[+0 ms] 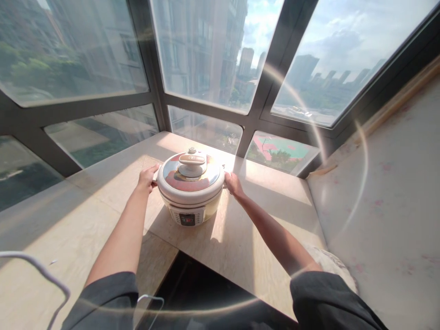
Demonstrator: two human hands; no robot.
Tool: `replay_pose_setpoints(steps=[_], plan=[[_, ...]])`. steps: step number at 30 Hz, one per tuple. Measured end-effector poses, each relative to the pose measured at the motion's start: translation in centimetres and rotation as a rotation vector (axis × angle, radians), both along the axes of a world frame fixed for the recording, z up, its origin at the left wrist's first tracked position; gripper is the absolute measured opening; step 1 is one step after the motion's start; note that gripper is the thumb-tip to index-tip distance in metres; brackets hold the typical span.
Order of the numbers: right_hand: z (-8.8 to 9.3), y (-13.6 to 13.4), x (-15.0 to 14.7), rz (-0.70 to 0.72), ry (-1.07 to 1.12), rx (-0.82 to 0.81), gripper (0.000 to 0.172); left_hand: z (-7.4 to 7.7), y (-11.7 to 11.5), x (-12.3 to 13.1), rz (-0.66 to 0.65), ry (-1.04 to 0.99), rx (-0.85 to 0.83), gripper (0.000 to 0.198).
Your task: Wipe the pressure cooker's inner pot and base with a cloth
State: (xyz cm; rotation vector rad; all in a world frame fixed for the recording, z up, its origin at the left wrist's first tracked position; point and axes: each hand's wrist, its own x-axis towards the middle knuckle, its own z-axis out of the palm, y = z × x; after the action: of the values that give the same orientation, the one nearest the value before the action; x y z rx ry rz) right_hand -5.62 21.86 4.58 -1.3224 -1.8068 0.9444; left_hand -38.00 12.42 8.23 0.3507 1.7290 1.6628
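Observation:
In the middle of the view is a white electric pressure cooker [190, 192] with its lid on. The lid has a shiny, reflective top, a pale handle [192, 159] and a small valve knob behind it. A dark control panel [187, 219] with red lit signs faces me. My left hand [147, 178] is closed around the side handle on the left. On the opposite side my right hand [233, 184] grips the other handle, its fingertips partly hidden. Both arms are stretched forward. Whether the cooker's base touches the ledge I cannot tell.
A pale stone window ledge [275, 229] spreads around the cooker, with sunlit stripes. Dark-framed windows [256, 105] enclose it at the back. White cables [44, 270] run at lower left. A light-coloured cloth item [335, 266] lies by the right wall. A dark opening [206, 293] is in front.

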Motion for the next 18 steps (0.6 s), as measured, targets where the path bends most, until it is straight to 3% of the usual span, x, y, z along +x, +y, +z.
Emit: replay_pose_setpoints(steps=[9, 18], plan=[[-0.2, -0.8, -0.6, -0.120, 0.079, -0.041, 0.031, -0.2, 0.1, 0.5, 0.052, -0.038, 0.047, 0.012], [-0.1, -0.8, -0.7, -0.048, 0.084, -0.061, 0.035, 0.5, 0.0, 1.1, 0.038, 0.006, 0.033, 0.013]])
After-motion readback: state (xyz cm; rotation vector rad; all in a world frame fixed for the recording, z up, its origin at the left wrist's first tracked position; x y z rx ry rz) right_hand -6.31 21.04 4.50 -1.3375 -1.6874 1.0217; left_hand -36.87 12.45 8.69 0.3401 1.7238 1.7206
